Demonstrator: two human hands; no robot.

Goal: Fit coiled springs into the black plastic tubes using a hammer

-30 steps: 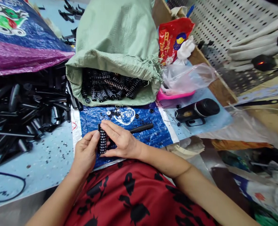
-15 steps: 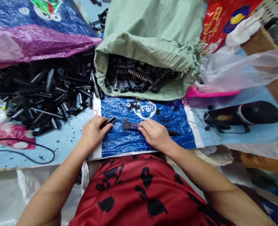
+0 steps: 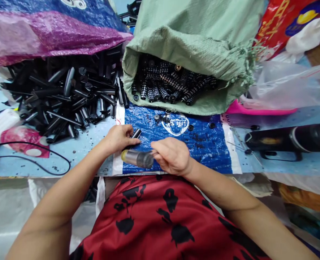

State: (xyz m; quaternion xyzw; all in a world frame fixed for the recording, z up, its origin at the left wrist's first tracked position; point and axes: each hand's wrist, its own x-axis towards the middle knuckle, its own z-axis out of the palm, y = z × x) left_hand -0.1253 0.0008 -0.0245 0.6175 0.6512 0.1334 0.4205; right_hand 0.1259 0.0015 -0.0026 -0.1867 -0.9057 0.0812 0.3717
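Note:
My left hand (image 3: 120, 139) is closed around a short black plastic tube (image 3: 136, 134), whose end pokes out past the thumb and fingers. It rests at the left side of a blue printed plastic sheet (image 3: 203, 144). My right hand (image 3: 172, 155) grips a small mallet (image 3: 137, 159) by its handle, most of which the fingers hide. The mallet's head, yellowish at one end and grey at the other, is blurred and appears just below the tube. I cannot tell whether it touches anything. Small black washers (image 3: 190, 127) and black bits lie on the sheet beyond my hands.
Loose black tubes (image 3: 59, 104) are heaped at the left, under a purple and blue sack (image 3: 54, 32). Ahead, an open green woven sack (image 3: 203, 39) holds studded black cylinders (image 3: 162, 85). A black flask (image 3: 290, 139) lies at right. A black cable (image 3: 54, 173) loops at left.
My right hand has swung the mallet toward me and to the left, near the tube. My left hand keeps hold of the tube. The whole view has shifted slightly.

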